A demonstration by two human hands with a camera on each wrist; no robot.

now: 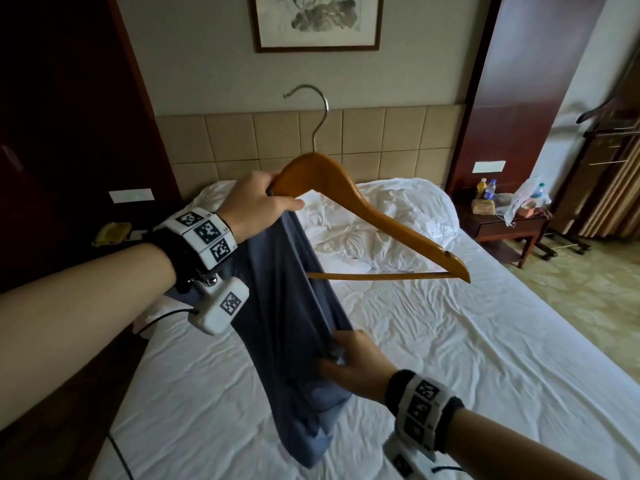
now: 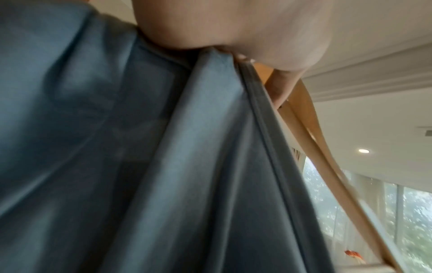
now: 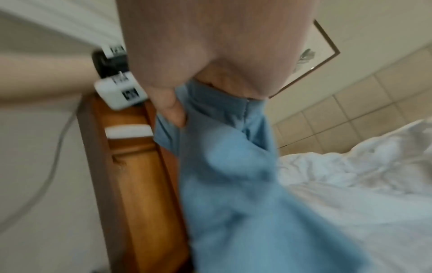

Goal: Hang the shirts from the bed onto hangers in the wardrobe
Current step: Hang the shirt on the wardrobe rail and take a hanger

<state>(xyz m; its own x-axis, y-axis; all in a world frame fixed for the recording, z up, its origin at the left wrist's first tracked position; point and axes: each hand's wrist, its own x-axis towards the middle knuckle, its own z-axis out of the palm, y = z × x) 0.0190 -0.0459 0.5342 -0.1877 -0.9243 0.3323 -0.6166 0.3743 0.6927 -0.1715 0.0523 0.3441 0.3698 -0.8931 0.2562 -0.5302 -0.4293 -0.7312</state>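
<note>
Forearms fill the bottom of the head view, both reaching out over the bed (image 1: 485, 341). Above the bed's near half, the left hand (image 1: 256, 202) closes round one shoulder end of the wooden hanger (image 1: 367, 216) and pinches the top of the blue shirt (image 1: 294, 306) against it. The hanger's long axis slopes from that hand down toward the bed's right side; its metal hook (image 1: 313, 109) stands up toward the headboard, and its far end is bare. The shirt hangs in a long bunched fall, its long axis running down toward the bed's foot, its lower end just above the sheet. The right hand (image 1: 353, 362) grips a fold of it low down.

Left wrist view: the shirt (image 2: 163, 166) fills the frame beneath the left hand (image 2: 233, 33), fingers curled over cloth and hanger (image 2: 304, 129) together.

Right wrist view, blurred: the right hand (image 3: 210, 64) is clenched on the shirt (image 3: 233, 184), thumb pressed into the cloth, with the bed (image 3: 374, 184) behind.

Judging from this, the shirt sits on one end only. If the left pinch slackens it could slide off onto the bed; a hard pull from the right hand could tip the hanger, or drag the neck askew so the bare end misses the other shoulder.
</note>
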